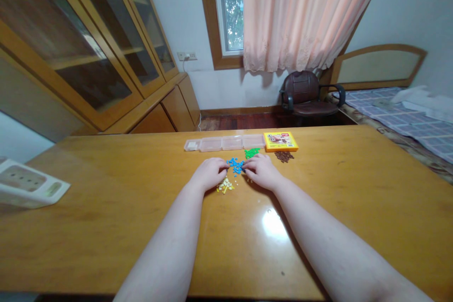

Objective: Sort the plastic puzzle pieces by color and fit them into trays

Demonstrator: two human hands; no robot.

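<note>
A loose heap of small blue pieces (236, 165) lies on the table between my two hands. My left hand (212, 173) is at the heap's left side, fingers curled and closed at the tips. From the right, my right hand (264, 171) reaches the same heap with bent fingers together; something small and dark shows at its fingertips. What either hand holds is too small to make out. Pale yellow and white pieces (225, 185) are scattered just below the blue ones, by my left hand. Green pieces (252, 153) lie beyond my right fingers, and brown pieces (284, 156) farther right.
Behind the heaps, a row of clear plastic compartments (231, 143) stretches across the wooden table (141, 226). A yellow box (281, 141) sits at its right end. At the far left stands a white plastic holder (31, 184). Past the table is a brown chair (306, 92).
</note>
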